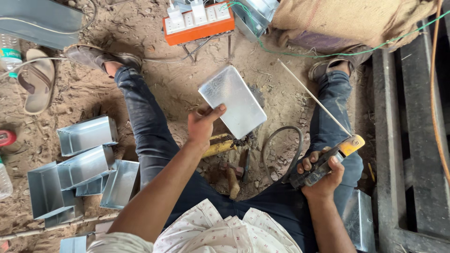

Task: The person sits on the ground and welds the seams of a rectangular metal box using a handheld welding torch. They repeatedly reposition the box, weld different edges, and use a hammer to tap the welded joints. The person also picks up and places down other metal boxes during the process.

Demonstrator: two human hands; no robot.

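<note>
I sit on sandy ground with my legs spread. My left hand (202, 125) grips a flat rectangular sheet-metal box (233, 100) by its near corner and holds it tilted above the ground between my knees. My right hand (321, 172) is closed on a welding electrode holder (328, 161) with a yellow tip. A thin white welding rod (313, 96) sticks out from it, pointing up and left toward the box without touching it. A dark cable (280, 150) loops from the holder.
Several open sheet-metal boxes (82, 164) are piled at my left. Another metal box (358, 220) lies by my right thigh. An orange power strip (197, 21) stands ahead, a burlap sack (351, 18) at top right, a sandal (37, 79) at left. A yellow-handled tool (219, 146) lies under the box.
</note>
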